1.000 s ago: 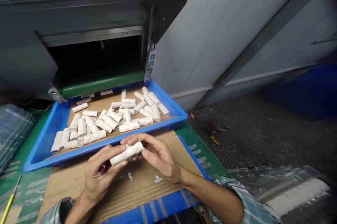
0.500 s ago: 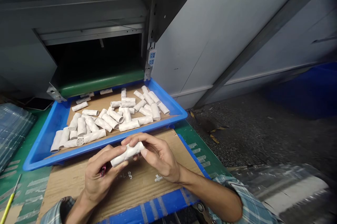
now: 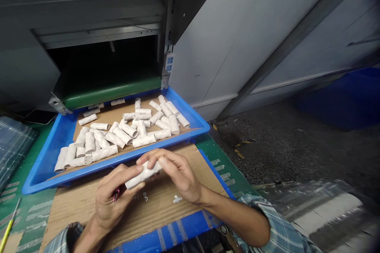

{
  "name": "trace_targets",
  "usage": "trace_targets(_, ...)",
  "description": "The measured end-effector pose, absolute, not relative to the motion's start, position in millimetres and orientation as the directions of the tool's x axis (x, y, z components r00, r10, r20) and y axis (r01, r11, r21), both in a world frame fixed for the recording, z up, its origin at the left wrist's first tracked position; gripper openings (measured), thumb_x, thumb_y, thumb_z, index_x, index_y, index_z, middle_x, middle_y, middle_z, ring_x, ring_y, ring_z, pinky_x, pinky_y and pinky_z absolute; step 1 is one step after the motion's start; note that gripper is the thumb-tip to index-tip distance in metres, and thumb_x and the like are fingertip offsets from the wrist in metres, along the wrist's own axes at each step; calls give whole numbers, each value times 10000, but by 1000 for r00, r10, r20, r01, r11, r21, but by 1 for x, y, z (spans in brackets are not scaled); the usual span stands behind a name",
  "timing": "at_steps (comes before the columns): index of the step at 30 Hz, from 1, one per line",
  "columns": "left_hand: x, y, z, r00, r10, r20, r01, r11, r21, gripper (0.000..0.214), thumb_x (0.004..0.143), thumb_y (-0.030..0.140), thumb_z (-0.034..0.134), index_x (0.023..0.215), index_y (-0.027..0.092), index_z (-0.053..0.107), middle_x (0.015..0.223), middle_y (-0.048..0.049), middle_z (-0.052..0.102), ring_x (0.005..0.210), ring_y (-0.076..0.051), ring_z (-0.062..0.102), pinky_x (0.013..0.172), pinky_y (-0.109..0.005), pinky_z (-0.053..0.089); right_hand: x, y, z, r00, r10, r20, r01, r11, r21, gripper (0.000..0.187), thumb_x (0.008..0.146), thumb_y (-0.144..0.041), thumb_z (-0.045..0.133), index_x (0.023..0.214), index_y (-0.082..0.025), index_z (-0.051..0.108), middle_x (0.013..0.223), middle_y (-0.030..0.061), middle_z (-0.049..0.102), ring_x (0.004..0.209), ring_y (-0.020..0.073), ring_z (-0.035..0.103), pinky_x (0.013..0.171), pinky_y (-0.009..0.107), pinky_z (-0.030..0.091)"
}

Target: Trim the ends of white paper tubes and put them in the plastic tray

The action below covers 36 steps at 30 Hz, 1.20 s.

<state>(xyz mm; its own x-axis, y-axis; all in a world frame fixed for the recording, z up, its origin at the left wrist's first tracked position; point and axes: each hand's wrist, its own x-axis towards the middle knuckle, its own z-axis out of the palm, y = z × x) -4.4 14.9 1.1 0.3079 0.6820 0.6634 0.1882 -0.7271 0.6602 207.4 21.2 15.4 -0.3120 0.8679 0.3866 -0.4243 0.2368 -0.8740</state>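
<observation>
A white cylindrical tube (image 3: 139, 177) is held tilted above the cardboard-covered worktop, its right end higher. My left hand (image 3: 114, 193) is closed round its left end, thumb below and fingers above. A small pink and dark item (image 3: 116, 194) shows in the left palm; its kind is unclear. My right hand (image 3: 178, 172) grips the tube's right end, fingers over the top and thumb at the tip. Beyond my hands, a blue tray (image 3: 190, 112) lined with cardboard carries many similar white tubes (image 3: 144, 141). White scraps (image 3: 177, 198) lie on the cardboard (image 3: 151, 217) below.
A green conveyor belt end (image 3: 113, 94) overhangs the tray's back, below a metal housing. A power socket strip (image 3: 169, 63) is fixed beside it. A yellow-handled tool (image 3: 6, 235) lies at left near clear plastic packs (image 3: 14, 146). Plastic sheeting (image 3: 323, 209) is at right.
My right thumb has moved up onto the tube's right end and the fingers have shifted over its top. The left hand keeps its hold. The view has shifted slightly.
</observation>
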Motion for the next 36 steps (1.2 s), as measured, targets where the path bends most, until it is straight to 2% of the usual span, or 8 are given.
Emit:
trace_targets(4,-5,16,1,300,696,653,213,-716,665,338,967,169,770,1298,230,737,872,-15,750,685,-120,657,598,-194,528,207,20,14,-317,879,357,-452,191,-871,423,1150,-444,441,1075,-183,765,1190,110,777,860,178,684,795,307,558)
trace_targets(12,-7,17,-3,278,709,648,264,-705,658,338,976,232,775,1308,271,724,999,-21,817,752,-134,727,626,-191,553,207,20,17,-356,864,357,-466,167,-869,302,1111,-435,556,1183,-202,734,1252,98,753,937,162,681,808,269,567)
trace_targets(17,-10,15,-3,267,736,622,349,-676,649,341,1002,366,746,1332,293,708,1119,-41,810,881,-176,759,789,-247,590,206,19,12,-341,872,352,-367,221,-904,232,1068,-371,662,1255,-237,696,1283,85,729,854,126,707,789,246,600)
trace_targets(21,-16,15,9,241,791,562,462,-603,650,633,1085,622,459,1573,221,507,1012,-71,731,697,-166,631,619,-273,530,207,19,10,-236,896,376,-270,312,-911,242,1084,-388,641,1286,-256,655,1276,87,736,803,125,744,783,265,627)
trace_targets(23,-17,14,17,243,771,589,553,-609,569,531,1146,502,349,1536,193,535,966,-72,703,754,-180,635,681,-288,529,207,19,10,-197,895,401,-222,358,-907,244,1089,-407,629,1275,-250,647,1272,101,738,805,147,761,800,301,641)
trace_targets(26,-14,13,26,323,673,665,689,-649,322,334,1145,292,429,1395,177,618,923,-59,715,776,-174,663,721,-271,508,207,18,8,-179,885,431,-135,412,-901,249,1097,-409,611,1282,-247,647,1295,124,731,812,171,766,801,330,648)
trace_targets(29,-8,11,28,395,612,685,777,-621,107,328,1146,350,444,1328,148,628,804,-27,686,673,-166,649,638,-267,464,207,16,3,-180,878,443,-69,438,-896,249,1105,-389,596,1313,-265,647,1333,121,716,790,168,748,803,334,647)
trace_targets(36,-5,10,24,417,642,643,828,-561,23,367,1144,417,448,1279,135,640,783,-6,681,629,-165,648,600,-299,433,208,17,-2,-212,854,475,26,490,-871,239,1110,-322,583,1340,-286,637,1322,103,725,1175,258,714,974,383,631)
